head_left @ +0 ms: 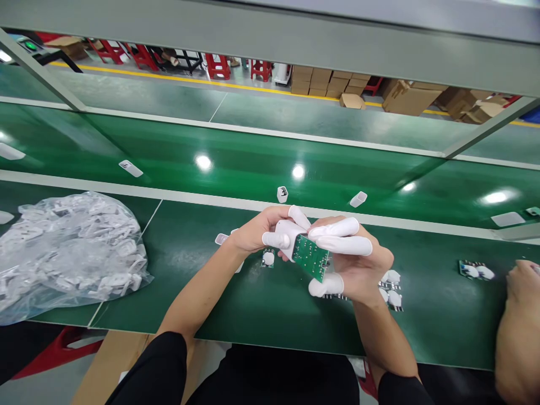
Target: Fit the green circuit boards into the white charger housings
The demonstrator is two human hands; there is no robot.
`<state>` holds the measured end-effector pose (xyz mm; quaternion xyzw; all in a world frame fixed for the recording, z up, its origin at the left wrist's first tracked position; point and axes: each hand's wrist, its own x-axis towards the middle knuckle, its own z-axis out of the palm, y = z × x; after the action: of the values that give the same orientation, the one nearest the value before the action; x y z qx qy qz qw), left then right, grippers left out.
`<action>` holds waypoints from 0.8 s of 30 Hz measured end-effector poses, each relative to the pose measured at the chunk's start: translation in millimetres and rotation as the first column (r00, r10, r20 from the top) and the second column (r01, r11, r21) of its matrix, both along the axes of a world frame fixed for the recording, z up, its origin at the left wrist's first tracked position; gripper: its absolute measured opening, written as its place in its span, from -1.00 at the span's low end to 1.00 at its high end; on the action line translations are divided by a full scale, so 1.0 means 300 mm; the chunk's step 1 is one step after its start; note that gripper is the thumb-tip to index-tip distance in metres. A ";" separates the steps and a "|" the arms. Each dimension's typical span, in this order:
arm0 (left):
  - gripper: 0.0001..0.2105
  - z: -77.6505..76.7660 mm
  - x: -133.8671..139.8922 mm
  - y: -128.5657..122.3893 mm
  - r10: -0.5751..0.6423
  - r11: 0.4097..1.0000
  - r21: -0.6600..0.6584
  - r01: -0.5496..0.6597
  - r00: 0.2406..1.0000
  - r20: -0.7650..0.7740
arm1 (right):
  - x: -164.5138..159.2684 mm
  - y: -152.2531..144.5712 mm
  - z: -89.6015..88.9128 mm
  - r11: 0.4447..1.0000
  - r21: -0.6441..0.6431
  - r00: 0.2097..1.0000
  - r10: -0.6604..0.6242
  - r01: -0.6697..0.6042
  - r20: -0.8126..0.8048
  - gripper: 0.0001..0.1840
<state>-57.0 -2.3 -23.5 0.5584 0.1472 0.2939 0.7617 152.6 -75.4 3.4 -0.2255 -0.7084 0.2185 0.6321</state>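
Green tabletop point(434, 320): lay beneath both hands. White housing point(287, 228): was held in the closed grip of my left hand point(259, 228). Circuit board point(310, 257): was pinched by my right hand point(363, 261), its long axis slanting down-right from the housing's mouth, outer end nearer that hand.

Beyond the grey frame point(270, 42), red stools point(217, 67) (probably plastic) and cardboard boxes point(319, 82) along a yellow floor line point(240, 86).

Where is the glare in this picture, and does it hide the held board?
Head view: bright lamp reflections spot the belt; head view: whitish sheen on the bag makes its contents hard to tell apart; head view: the board shows no strong glare.
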 end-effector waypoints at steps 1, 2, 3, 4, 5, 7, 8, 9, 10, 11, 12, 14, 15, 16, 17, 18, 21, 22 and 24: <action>-0.36 -0.001 0.000 0.000 -0.002 1.000 0.005 0.002 1.000 0.008 | 0.001 0.000 -0.001 1.000 -0.003 1.000 0.010 -0.010 0.000 -0.30; -0.37 -0.001 0.000 0.000 -0.002 1.000 0.009 0.001 1.000 0.017 | 0.001 0.001 -0.002 1.000 -0.007 1.000 0.017 -0.017 -0.003 -0.29; -0.38 -0.003 0.001 0.000 -0.002 1.000 0.013 0.002 1.000 0.022 | 0.002 0.002 -0.003 1.000 -0.011 1.000 0.019 -0.019 -0.005 -0.29; -0.38 -0.004 0.002 0.001 -0.003 1.000 0.016 0.002 1.000 0.028 | 0.001 0.003 -0.004 1.000 -0.010 1.000 0.017 -0.017 -0.008 -0.30; -0.38 -0.006 0.003 0.002 -0.008 1.000 0.018 0.007 0.999 0.037 | 0.001 0.005 -0.005 1.000 -0.004 1.000 0.013 -0.013 -0.012 -0.30; -0.39 -0.010 0.006 0.006 -0.023 1.000 0.017 0.022 0.998 0.058 | -0.001 0.010 -0.003 1.000 0.023 1.000 0.012 -0.012 -0.016 -0.30; -0.39 -0.012 0.007 0.008 -0.031 0.999 0.017 0.030 0.997 0.069 | -0.002 0.012 -0.001 0.999 0.041 1.000 0.016 -0.016 -0.014 -0.30; -0.40 -0.013 0.009 0.010 -0.039 0.999 0.017 0.038 0.996 0.079 | -0.003 0.014 0.001 0.998 0.058 1.000 0.023 -0.023 -0.010 -0.29; -0.40 -0.013 0.010 0.011 -0.043 0.999 0.016 0.042 0.996 0.083 | -0.004 0.015 0.003 0.997 0.068 1.000 0.029 -0.029 -0.004 -0.29; -0.41 -0.012 0.011 0.011 -0.047 0.999 0.016 0.046 0.995 0.083 | -0.004 0.016 0.005 0.997 0.071 1.000 0.031 -0.031 0.005 -0.29; -0.42 -0.011 0.012 0.011 -0.052 0.999 0.016 0.051 0.995 0.086 | -0.004 0.016 0.006 0.997 0.071 1.000 0.027 -0.027 0.012 -0.29; -0.44 -0.008 0.013 0.008 -0.058 0.998 0.013 0.057 0.994 0.094 | -0.003 0.014 0.005 0.998 0.063 1.000 0.002 -0.004 0.026 -0.30; -0.44 -0.007 0.013 0.006 -0.060 0.998 0.008 0.060 0.993 0.098 | -0.004 0.013 0.003 0.998 0.057 0.999 -0.019 0.017 0.040 -0.31; -0.45 -0.005 0.015 0.004 -0.061 0.998 0.001 0.061 0.993 0.101 | -0.004 0.012 0.000 0.998 0.052 0.997 -0.046 0.043 0.059 -0.32; -0.45 -0.003 0.016 0.000 -0.058 0.998 -0.009 0.060 0.993 0.105 | -0.005 0.011 -0.002 0.996 0.048 0.993 -0.075 0.071 0.086 -0.33; -0.45 -0.001 0.018 -0.003 -0.059 0.998 -0.019 0.061 0.992 0.109 | -0.006 0.011 -0.005 0.993 0.045 0.987 -0.109 0.105 0.117 -0.34; -0.45 0.007 0.025 -0.011 -0.055 0.997 -0.042 0.061 0.990 0.133 | -0.009 0.012 -0.013 0.966 0.108 0.948 -0.251 0.233 0.198 -0.25; -0.44 0.011 0.028 -0.013 -0.043 0.997 -0.050 0.051 0.989 0.142 | -0.009 0.014 -0.016 0.947 0.166 0.927 -0.308 0.276 0.213 -0.19; -0.44 0.017 0.033 -0.016 -0.017 0.997 -0.068 0.027 0.989 0.149 | -0.009 0.017 -0.023 0.888 0.315 0.880 -0.414 0.335 0.231 -0.13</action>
<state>-47.1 -7.2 -18.3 0.5095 0.0942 0.3210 0.7928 149.8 -70.2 -3.6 -0.3025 -0.7587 -0.0417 0.5754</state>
